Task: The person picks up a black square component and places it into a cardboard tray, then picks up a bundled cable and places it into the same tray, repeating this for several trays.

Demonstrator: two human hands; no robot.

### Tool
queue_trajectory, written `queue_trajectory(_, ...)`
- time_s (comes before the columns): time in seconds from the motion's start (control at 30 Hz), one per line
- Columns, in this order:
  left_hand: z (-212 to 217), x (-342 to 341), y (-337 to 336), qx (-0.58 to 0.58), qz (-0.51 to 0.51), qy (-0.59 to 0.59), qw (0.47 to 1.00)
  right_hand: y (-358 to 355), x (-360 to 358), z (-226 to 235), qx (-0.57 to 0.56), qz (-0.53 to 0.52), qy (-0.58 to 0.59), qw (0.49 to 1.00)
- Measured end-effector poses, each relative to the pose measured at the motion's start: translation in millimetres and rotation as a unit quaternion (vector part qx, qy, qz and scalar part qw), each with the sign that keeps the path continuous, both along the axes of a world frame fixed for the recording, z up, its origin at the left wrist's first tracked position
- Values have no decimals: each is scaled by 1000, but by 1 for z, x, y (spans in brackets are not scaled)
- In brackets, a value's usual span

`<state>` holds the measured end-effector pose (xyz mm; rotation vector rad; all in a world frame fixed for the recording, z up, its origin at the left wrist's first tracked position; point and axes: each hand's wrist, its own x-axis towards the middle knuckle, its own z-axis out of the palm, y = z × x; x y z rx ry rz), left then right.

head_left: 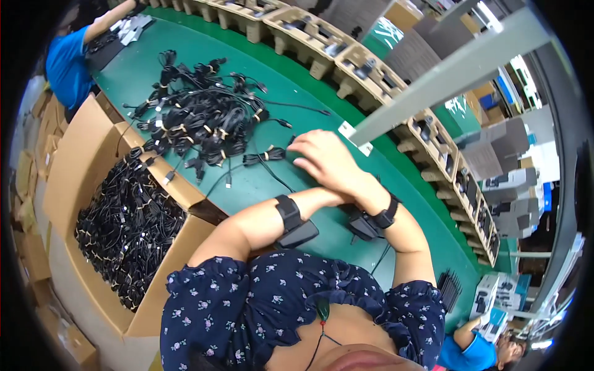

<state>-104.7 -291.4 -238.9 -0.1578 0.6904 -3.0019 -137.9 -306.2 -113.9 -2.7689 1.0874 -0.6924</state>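
My right hand (328, 159) reaches over the green table with its fingers curled. A small dark piece shows at its fingertips, but what they hold is hidden. Just left of them lies a black cable bundle (265, 156) tied with a tan band. My left forearm (318, 201) crosses beneath my right wrist, which hides my left hand and its fingers. Black straps with dark boxes sit on both forearms. Beyond my left arm, a large heap of tied black cables (210, 117) spreads on the table.
An open cardboard box (158, 284) full of bundled black cables stands at my left. Along the table's far side runs a row of moulded pulp trays (365, 71) holding dark parts. A grey metal post (445, 71) rises near my right hand. Two people in blue work nearby.
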Motion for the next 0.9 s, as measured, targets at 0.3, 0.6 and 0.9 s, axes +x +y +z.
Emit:
queue_trajectory(0.3,-10,-20,2,-381,167,-78,906,-27,45,-31,104,27,108,988)
queue_trajectory(0.6,7,-6,2,-635,137,-136,748,13,-1,5,39,-67,186,979)
queue_trajectory(0.9,32,-13,12,-650,291,-286,641,76,-81,49,-95,-337,53,935)
